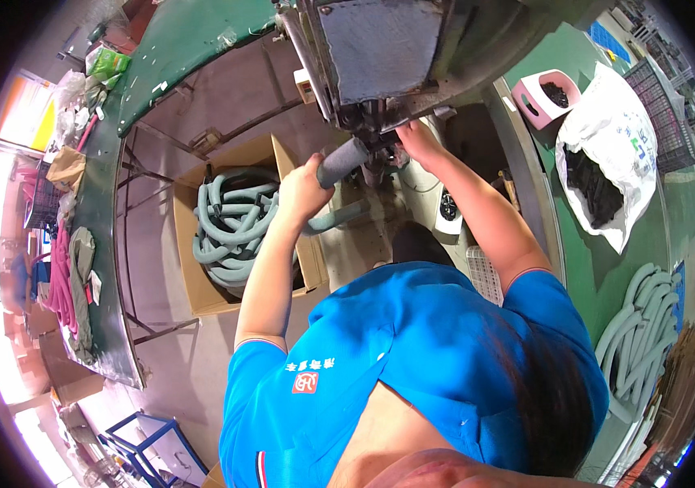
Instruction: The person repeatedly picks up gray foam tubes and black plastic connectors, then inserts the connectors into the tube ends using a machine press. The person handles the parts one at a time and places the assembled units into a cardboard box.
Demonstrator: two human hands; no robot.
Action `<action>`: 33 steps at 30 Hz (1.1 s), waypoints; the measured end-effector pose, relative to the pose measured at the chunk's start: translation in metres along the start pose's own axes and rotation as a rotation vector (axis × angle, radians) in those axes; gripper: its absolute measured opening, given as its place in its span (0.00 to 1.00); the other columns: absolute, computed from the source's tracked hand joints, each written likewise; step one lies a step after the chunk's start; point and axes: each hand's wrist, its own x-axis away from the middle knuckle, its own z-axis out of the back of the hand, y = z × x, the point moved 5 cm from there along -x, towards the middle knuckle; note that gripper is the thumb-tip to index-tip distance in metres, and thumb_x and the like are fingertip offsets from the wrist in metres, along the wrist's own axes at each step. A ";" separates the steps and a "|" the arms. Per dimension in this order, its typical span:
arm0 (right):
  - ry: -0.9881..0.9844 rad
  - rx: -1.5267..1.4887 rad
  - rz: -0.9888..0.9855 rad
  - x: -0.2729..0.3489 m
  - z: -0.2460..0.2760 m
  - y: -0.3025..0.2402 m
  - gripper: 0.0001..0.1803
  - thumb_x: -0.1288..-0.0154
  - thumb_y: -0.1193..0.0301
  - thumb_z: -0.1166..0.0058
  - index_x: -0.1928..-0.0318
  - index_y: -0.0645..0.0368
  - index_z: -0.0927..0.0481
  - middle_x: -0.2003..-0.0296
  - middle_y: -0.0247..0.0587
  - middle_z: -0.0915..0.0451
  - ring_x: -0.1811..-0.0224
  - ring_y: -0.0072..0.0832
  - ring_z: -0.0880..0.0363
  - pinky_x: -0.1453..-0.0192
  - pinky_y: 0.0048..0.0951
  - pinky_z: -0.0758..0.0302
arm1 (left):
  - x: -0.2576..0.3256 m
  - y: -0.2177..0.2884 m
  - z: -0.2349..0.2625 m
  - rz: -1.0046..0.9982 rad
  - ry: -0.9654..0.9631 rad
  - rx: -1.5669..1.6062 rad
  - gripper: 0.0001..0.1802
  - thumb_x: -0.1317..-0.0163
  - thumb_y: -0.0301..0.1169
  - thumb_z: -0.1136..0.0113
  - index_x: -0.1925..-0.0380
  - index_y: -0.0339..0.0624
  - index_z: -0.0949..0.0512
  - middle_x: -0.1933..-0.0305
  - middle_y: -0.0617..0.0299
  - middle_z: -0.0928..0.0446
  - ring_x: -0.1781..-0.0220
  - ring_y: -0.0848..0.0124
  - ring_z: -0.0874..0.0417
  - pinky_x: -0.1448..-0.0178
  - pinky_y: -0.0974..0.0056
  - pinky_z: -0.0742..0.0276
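The left hand point(305, 193), at eleven o'clock, wraps its fingers around a grey hose point(343, 163) at twelve. The right hand point(421, 145), at one, is by a big metal machine point(378, 50); I can't tell its grip. At nine, a cardboard box point(312, 256) holds looped hoses point(234, 236).

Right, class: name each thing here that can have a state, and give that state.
Left hand: closed around tube
Tube: end at machine
Right hand: at machine, grip hidden
Machine: on or off unclear
Box: open, coiled hoses inside
Sack: open, black pieces inside
Pink bin: open, black pieces inside
Table hoses: bunched
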 end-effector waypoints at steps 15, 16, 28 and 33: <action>-0.505 0.100 0.493 0.216 0.035 -0.087 0.27 0.26 0.64 0.63 0.86 0.60 0.39 0.90 0.42 0.43 0.90 0.34 0.44 0.81 0.38 0.45 | 0.134 0.101 0.079 -0.549 -0.082 0.126 0.23 0.68 0.29 0.32 0.67 0.41 0.28 0.73 0.56 0.26 0.72 0.56 0.21 0.71 0.57 0.25; -0.495 0.142 0.501 0.224 0.036 -0.091 0.27 0.26 0.64 0.63 0.86 0.60 0.37 0.90 0.47 0.38 0.88 0.42 0.37 0.80 0.41 0.40 | 0.135 0.108 0.078 -0.566 -0.094 0.123 0.23 0.68 0.29 0.33 0.67 0.41 0.28 0.73 0.57 0.26 0.73 0.57 0.21 0.71 0.57 0.26; -0.399 -0.203 0.145 0.219 0.097 -0.018 0.31 0.26 0.47 0.71 0.77 0.59 0.32 0.85 0.38 0.35 0.82 0.23 0.35 0.77 0.29 0.39 | 0.100 0.163 -0.016 -0.221 -0.134 0.337 0.21 0.59 0.27 0.30 0.62 0.41 0.25 0.72 0.54 0.22 0.68 0.61 0.17 0.63 0.59 0.22; 0.613 -0.382 0.100 0.229 0.196 0.076 0.14 0.29 0.60 0.53 0.54 0.58 0.32 0.65 0.35 0.29 0.64 0.21 0.30 0.60 0.23 0.30 | 0.103 0.107 0.015 0.287 0.448 1.065 0.12 0.50 0.21 0.44 0.66 0.48 0.27 0.70 0.64 0.28 0.70 0.73 0.27 0.62 0.64 0.27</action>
